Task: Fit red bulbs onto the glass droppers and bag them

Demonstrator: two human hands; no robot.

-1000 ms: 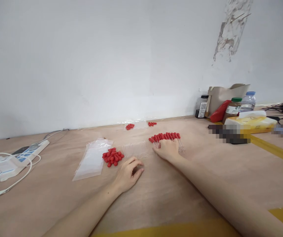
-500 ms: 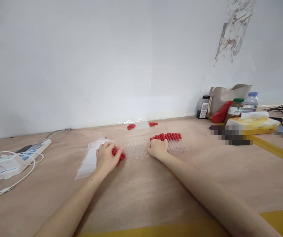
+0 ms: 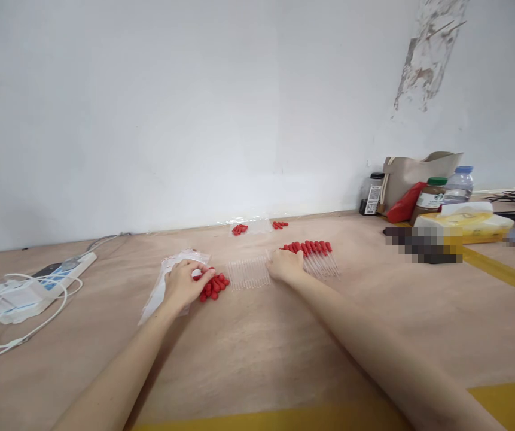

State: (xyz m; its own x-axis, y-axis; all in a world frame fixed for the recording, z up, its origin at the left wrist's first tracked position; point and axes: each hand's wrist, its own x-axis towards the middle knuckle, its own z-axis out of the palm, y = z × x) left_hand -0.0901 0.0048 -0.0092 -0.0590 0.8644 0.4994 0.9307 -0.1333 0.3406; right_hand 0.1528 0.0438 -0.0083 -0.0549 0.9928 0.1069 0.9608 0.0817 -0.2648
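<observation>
My left hand (image 3: 184, 282) is at the left edge of a pile of red rubber bulbs (image 3: 215, 286). Its thumb and fingers close around a bulb at that edge, and part of its grip is hidden. To the right of the pile, several thin clear tubes (image 3: 248, 273) lie side by side in a row. My right hand (image 3: 286, 265) is closed at the right end of this row; what its fingers hold is hidden. Just beyond it lie several droppers (image 3: 317, 254), clear tubes with red bulbs on their far ends.
Clear bags (image 3: 162, 278) lie under and behind my left hand. Near the wall, more red bulbs (image 3: 240, 230) rest by clear plastic (image 3: 259, 226). A power strip (image 3: 37, 299) with white cables is at left. Bottles (image 3: 432, 194), a bag (image 3: 407, 179) and a tissue pack (image 3: 468, 222) stand at right.
My left hand has shifted left and slightly back off the red bulbs, so more of the pile shows. My right hand stays at the row's right end, with little movement.
</observation>
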